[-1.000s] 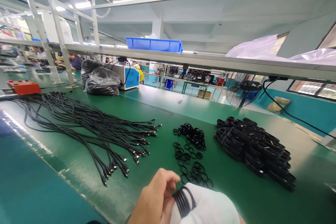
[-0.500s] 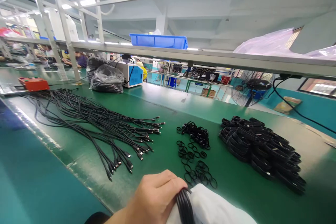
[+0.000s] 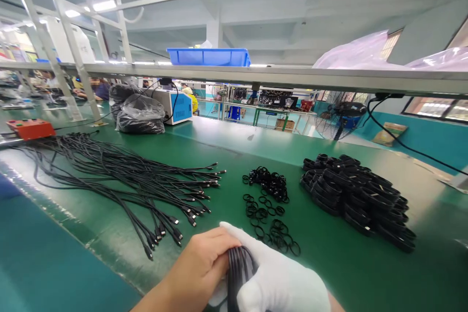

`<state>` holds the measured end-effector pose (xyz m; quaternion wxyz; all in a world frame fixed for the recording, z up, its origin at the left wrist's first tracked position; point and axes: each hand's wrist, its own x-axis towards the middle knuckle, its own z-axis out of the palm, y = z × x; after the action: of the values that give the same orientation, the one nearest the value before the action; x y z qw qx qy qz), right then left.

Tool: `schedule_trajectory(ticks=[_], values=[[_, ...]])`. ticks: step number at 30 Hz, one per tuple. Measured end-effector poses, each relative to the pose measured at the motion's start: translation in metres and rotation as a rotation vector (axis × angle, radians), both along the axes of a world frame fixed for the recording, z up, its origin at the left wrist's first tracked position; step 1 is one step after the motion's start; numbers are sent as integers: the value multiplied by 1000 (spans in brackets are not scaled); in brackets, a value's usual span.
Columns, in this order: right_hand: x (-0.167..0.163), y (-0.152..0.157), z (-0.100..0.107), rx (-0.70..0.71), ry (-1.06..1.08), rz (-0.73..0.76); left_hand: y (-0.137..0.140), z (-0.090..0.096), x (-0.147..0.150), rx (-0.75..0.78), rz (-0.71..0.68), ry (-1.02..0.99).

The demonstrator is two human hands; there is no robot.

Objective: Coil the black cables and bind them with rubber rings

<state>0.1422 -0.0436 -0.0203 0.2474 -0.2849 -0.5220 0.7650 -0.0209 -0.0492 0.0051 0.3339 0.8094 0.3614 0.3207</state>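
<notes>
A coiled black cable (image 3: 237,273) is held between both hands at the bottom middle. My bare left hand (image 3: 204,263) grips the coil from the left, fingers closed over its top. My right hand (image 3: 281,278), in a white glove, wraps the coil from the right, its thumb across the front. The coil's lower part is out of the picture. Just beyond the hands lie loose black rubber rings (image 3: 280,236), with a denser heap of small black rings (image 3: 268,183) behind them. Straight black cables (image 3: 131,170) with metal plugs spread out to the left.
A pile of coiled black cables (image 3: 358,200) stands on the right of the green table (image 3: 219,144). At the back left are plastic-bagged items (image 3: 141,114), a white-blue machine (image 3: 177,106) and an orange box (image 3: 31,128). A shelf (image 3: 285,75) above carries a blue tray (image 3: 208,57).
The gloved right hand has come up and closed around the coil, which shows more of its strands. The left hand has shifted slightly left and up, and the view has turned slightly.
</notes>
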Motion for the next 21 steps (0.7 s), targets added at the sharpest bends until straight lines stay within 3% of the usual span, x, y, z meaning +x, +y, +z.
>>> schedule_trajectory(ticks=[3,7,11,15,21], values=[[-8,1,7,19,28,-49,1,-1,0,-4,28,36],[-11,3,20,17,-23,-109,3,-2,3,-49,180,100],[-6,5,16,-121,8,-27,5,2,7,-254,251,14],[-4,5,7,-98,105,-84,5,5,12,-514,282,-178],[-7,3,4,-96,26,-91,7,-6,19,-411,385,-43]])
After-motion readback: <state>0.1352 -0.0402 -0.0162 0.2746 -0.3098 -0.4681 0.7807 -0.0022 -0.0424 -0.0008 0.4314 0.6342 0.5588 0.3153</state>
